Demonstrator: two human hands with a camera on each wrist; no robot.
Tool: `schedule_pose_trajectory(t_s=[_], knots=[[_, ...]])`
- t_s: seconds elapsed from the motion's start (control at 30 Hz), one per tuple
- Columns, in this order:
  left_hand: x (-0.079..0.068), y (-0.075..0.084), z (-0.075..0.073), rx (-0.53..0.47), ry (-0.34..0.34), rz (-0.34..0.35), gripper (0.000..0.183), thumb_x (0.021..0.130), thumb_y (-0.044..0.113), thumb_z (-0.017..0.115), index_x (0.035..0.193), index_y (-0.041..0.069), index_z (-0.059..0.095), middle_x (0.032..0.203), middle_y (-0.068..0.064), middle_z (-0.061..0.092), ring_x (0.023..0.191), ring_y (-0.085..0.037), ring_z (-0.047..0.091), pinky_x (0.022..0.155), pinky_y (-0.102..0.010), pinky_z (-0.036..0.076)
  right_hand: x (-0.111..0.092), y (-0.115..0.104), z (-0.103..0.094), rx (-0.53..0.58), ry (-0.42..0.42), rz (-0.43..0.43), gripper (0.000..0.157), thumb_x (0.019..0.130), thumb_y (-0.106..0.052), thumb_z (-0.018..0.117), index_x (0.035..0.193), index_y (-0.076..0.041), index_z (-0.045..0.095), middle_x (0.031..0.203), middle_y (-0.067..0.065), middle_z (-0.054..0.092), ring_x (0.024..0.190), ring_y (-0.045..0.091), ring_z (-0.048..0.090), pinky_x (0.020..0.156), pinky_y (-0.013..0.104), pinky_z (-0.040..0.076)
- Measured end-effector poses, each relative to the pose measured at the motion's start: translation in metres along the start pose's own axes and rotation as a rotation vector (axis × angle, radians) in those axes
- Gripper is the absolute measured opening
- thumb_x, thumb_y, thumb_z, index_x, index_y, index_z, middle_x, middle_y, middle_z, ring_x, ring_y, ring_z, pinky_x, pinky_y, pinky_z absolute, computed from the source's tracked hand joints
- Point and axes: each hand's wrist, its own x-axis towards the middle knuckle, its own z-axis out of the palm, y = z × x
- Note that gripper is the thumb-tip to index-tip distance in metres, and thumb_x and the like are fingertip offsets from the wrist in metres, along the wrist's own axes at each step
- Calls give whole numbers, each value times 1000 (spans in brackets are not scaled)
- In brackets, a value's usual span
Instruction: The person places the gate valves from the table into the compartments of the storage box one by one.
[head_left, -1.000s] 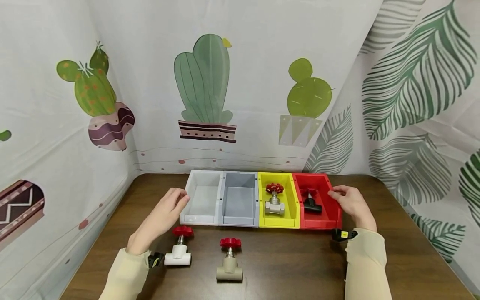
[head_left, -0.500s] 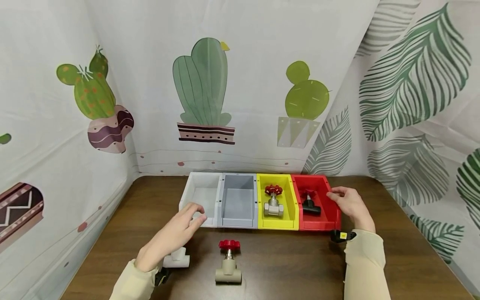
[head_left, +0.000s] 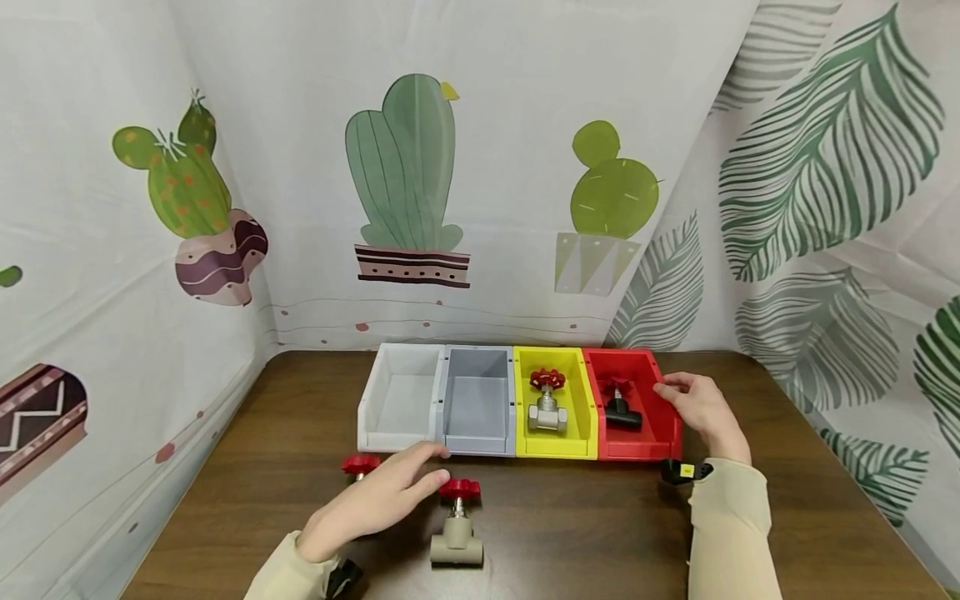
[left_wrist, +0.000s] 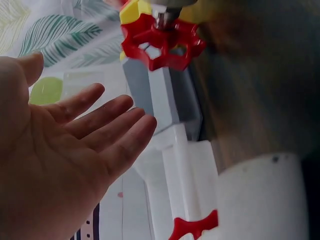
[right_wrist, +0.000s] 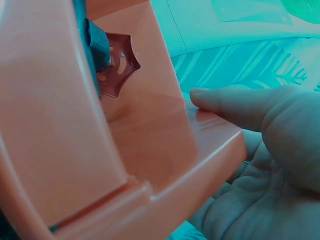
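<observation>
- A pale curtain (head_left: pixel 517 100) printed with cacti and leaves hangs behind a dark wood-grain worktop (head_left: pixel 577 533).
- Along the worktop's far edge stands a joined row: white bin (head_left: pixel 401 404), grey bin (head_left: pixel 477 408), yellow bin (head_left: pixel 557 448) with a metal valve (head_left: pixel 547 417), and red bin (head_left: pixel 662 433), nearest the far right corner, with a black valve (head_left: pixel 624 415).
- The beige stop valve (head_left: pixel 457 542) sits on the worktop on the near side of the grey bin; whether it stands or lies I cannot tell.
- The left hand (head_left: pixel 378 504), fingers loosely extended and holding nothing, is just beside its red handwheel (head_left: pixel 460 490), apparently not touching. Another red handwheel (head_left: pixel 361 463) shows beyond that hand.
- The right hand (head_left: pixel 701 408) pinches the red bin's outer wall, thumb over the rim.
- The beige body looks like rigid plastic: probably stiff, fairly light, smooth enough to slip, hardly fragile.
- The lobed handwheel should give fingertips the best purchase, though it may turn; the metal stem just below it looks a steadier hold.
</observation>
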Motion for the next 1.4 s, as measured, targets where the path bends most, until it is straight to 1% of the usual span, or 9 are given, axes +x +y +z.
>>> schedule_pose_trajectory(t_s=[0.1, 0.23, 0.37, 0.43, 0.53, 0.77, 1.0, 1.2, 1.4], knots=[[1, 2, 4, 7, -20, 2, 53, 102, 50, 44, 135, 10, 51, 135, 3, 52, 128, -17, 46, 104, -43, 37, 0, 1, -1, -1, 2, -1, 46, 100, -23, 55, 131, 10, 50, 117, 28, 59, 96, 31, 61, 74, 34, 53], [1, 3, 9, 18, -27, 48, 50, 101, 48, 47, 133, 10, 52, 132, 2, 54, 125, -16, 49, 102, -42, 39, 0, 2, -1, 5, -1, 3, 46, 100, -23, 55, 131, 10, 49, 118, 28, 58, 97, 32, 61, 74, 34, 53], [3, 2, 16, 23, -21, 96, 47, 100, 49, 49, 130, 12, 55, 128, 1, 57, 120, -14, 53, 100, -38, 42, 1, 3, -1, 18, 3, 1, 45, 100, -21, 55, 131, 11, 49, 118, 28, 58, 95, 31, 61, 73, 34, 54], [3, 2, 19, 19, -12, 126, 45, 100, 46, 52, 128, 11, 56, 126, 0, 58, 117, -16, 55, 99, -38, 43, 1, 4, 0, 21, 4, -4, 45, 100, -21, 55, 130, 11, 49, 118, 29, 58, 94, 30, 61, 73, 34, 54], [4, 2, 24, 25, -18, 144, 45, 98, 43, 58, 128, 9, 56, 124, 0, 59, 115, -14, 55, 98, -36, 44, 1, 3, 0, 23, 4, 1, 45, 100, -21, 56, 130, 11, 49, 118, 29, 58, 94, 30, 61, 73, 34, 54], [3, 0, 31, 85, -78, 130, 62, 90, 44, 68, 137, 7, 51, 132, -1, 55, 122, -15, 51, 102, -37, 41, 0, 4, -1, 20, 0, 11, 45, 100, -22, 55, 132, 10, 48, 119, 28, 57, 96, 31, 60, 74, 34, 54], [0, -2, 34, 102, -98, 128, 81, 82, 55, 72, 142, 8, 45, 137, -2, 50, 124, -17, 49, 101, -38, 41, 1, 4, 0, 24, 2, 5, 46, 100, -23, 56, 131, 10, 49, 119, 28, 58, 94, 30, 61, 73, 34, 54], [-2, -4, 37, 101, -111, 150, 94, 75, 53, 79, 147, 9, 38, 138, -1, 46, 123, -16, 49, 101, -37, 42, 1, 3, 0, 32, 1, 5, 46, 100, -22, 56, 132, 10, 49, 119, 28, 58, 96, 29, 61, 74, 34, 53], [-6, -5, 41, 122, -126, 163, 110, 68, 54, 84, 153, 14, 28, 138, 1, 44, 123, -14, 47, 97, -36, 45, 1, 3, 0, 40, -11, 15, 46, 100, -22, 55, 133, 10, 48, 120, 29, 57, 95, 30, 61, 74, 34, 55]])
